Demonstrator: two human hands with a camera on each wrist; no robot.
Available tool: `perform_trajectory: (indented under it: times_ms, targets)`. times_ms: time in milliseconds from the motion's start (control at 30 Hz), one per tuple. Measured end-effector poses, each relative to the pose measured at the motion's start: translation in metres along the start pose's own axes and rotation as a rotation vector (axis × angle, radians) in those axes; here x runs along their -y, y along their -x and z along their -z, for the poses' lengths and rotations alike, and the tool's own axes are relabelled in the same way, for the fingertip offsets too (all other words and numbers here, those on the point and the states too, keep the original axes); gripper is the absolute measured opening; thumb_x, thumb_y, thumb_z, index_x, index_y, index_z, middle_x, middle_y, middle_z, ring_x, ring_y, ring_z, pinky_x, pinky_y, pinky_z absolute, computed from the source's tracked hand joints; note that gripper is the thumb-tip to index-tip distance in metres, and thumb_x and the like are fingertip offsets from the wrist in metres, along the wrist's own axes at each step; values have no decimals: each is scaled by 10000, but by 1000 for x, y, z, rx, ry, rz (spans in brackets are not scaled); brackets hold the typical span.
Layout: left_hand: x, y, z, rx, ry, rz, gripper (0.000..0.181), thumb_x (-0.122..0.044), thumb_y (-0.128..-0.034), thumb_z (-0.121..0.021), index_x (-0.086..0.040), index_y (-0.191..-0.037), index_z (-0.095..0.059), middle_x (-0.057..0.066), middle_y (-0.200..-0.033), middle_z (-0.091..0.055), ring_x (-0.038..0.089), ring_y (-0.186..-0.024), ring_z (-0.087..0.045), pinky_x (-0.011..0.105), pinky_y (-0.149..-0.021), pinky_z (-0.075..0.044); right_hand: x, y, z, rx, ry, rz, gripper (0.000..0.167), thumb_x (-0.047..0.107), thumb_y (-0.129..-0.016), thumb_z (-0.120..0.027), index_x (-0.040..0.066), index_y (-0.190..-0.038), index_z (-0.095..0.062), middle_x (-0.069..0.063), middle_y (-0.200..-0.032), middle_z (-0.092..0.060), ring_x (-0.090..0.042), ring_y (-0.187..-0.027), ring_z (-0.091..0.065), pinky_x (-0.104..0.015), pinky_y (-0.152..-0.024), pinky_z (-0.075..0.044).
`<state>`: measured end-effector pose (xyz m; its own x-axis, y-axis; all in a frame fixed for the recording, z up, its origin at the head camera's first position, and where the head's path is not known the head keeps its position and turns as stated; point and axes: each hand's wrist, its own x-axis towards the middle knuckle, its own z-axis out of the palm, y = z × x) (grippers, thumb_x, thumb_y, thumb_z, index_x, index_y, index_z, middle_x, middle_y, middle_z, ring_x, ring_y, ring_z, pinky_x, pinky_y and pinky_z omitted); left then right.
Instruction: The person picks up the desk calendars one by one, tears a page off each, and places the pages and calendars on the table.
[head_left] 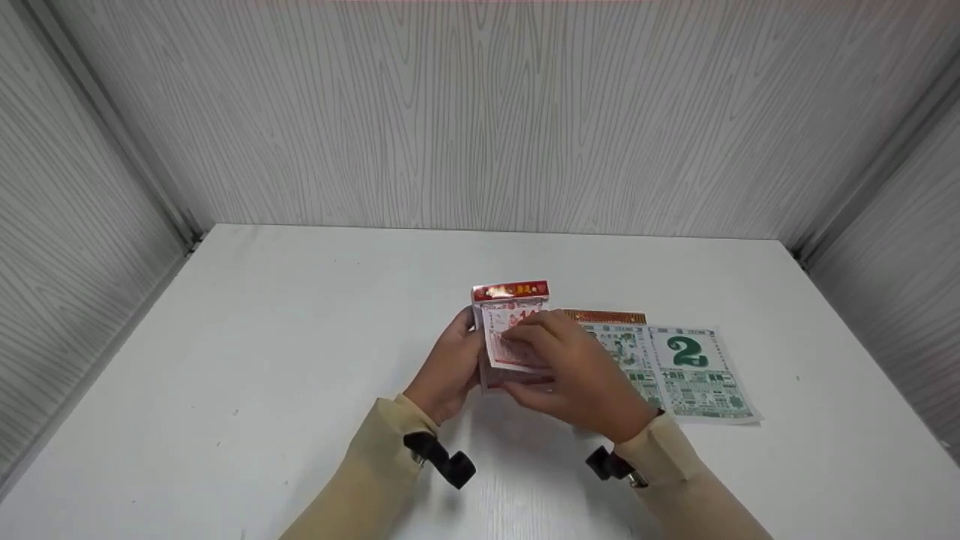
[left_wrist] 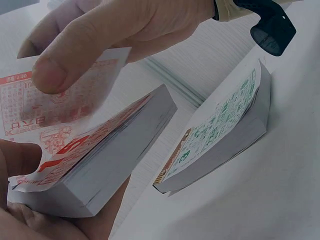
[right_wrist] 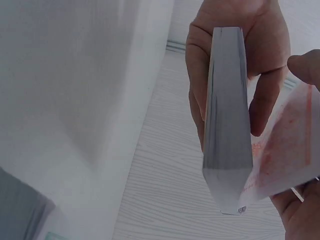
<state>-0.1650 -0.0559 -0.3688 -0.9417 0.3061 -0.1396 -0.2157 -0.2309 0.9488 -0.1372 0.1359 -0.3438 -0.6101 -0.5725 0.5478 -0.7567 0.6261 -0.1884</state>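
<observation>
While the left hand (head_left: pixel 450 364) is gripping the red pad (head_left: pixel 511 294) from 8 o'clock, the right hand (head_left: pixel 581 367) is pinching a red sheet (head_left: pixel 504 356) from 4 o'clock. In the head view, the green pad (head_left: pixel 626 349) is lying on the table (head_left: pixel 337 337) at the red pad's 4 o'clock, with a green sheet (head_left: pixel 705 375) marked 2 lying just beside it at 3 o'clock. Work seems to be standing midway: one green sheet is apparently lying off its pad, while the red sheet is probably not yet coming free. Two pads, one green sheet, one lifted red sheet and two hands are showing.

From the left wrist, the right hand's thumb is pressing the red sheet at 11 o'clock, and one green pad is lying at the red pad's 2 o'clock.

From the right wrist, one red pad is showing edge-on, the left hand holding it from 12 o'clock; the red sheet is bending away at 4 o'clock, its joint hidden.
</observation>
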Motion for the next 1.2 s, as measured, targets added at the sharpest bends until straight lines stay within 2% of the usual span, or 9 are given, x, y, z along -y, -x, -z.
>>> perform_trajectory:
  times_ms: [100,167,333,567,667,767,900,1033,1200]
  targets:
    - [0,0,-1,-12,-10,-19,551,-330,-1086,-493,-163,-1588,-336,88,-1449,-568,227,-1231,-622,383,-980,-530,2,-1,-3,5,59,-24,567,278,-849,-861,125,-1342,-626,-40,-1310,-606,-221,-1199,-559,-371,-1030,-507]
    - [1,1,-2,-23,-46,-37,575,-355,-1085,-499,-164,-1598,-322,69,-1542,-488,243,-1364,-527,431,-1083,-473,2,-1,-4,7,92,-46,565,240,-858,-855,131,-1362,-623,-41,-1316,-610,-237,-1202,-567,-385,-1035,-506]
    - [3,1,-5,-41,-209,-106,542,-361,-1093,-489,-154,-1574,-352,17,-1630,-372,214,-1533,-293,470,-1228,-288,1,-1,-3,0,128,-92,525,117,-842,-850,120,-1334,-665,-42,-1241,-663,-225,-1085,-633,-370,-906,-567]
    - [5,3,-8,-61,-326,-107,411,-328,-1073,-517,-165,-1450,-491,41,-1384,-571,207,-1217,-554,413,-1009,-484,-2,-1,-3,-30,146,-119,226,165,-981,-729,91,-1193,-758,-33,-1151,-715,-173,-1007,-689,-286,-843,-593]
    - [4,2,-7,-63,-295,-84,523,-323,-1064,-549,-176,-1535,-375,109,-1332,-586,222,-1115,-622,377,-913,-533,-2,0,-1,-31,139,-147,238,175,-985,-726,97,-1208,-753,-31,-1155,-739,-180,-1013,-714,-294,-851,-600]
    - [5,1,-6,-47,-270,-72,642,-292,-1058,-574,-268,-1598,-228,146,-1348,-578,239,-1062,-683,368,-845,-577,-2,1,1,-15,144,-178,284,189,-978,-737,119,-1254,-734,-39,-1146,-761,-187,-983,-736,-304,-826,-607]
    - [6,0,-4,-25,-279,-93,609,-209,-1054,-577,-325,-1575,-284,157,-1344,-585,264,-1015,-703,373,-781,-596,-3,2,2,4,144,-187,289,188,-964,-755,135,-1247,-733,-41,-1081,-782,-134,-819,-711,-257,-707,-579]
    - [8,-1,-3,-19,-291,-106,574,-150,-1036,-585,-273,-1544,-349,155,-1377,-585,265,-1059,-670,352,-814,-571,-3,1,3,21,148,-185,215,195,-974,-743,126,-1178,-747,-27,-939,-784,-82,-656,-578,-212,-590,-458]
    - [9,-2,-2,-2,-251,-76,570,-171,-1024,-615,-229,-1519,-339,147,-1388,-592,248,-1046,-692,343,-789,-583,0,1,5,77,164,-213,177,166,-990,-715,101,-1155,-722,-37,-881,-768,-81,-648,-557,-227,-609,-475]
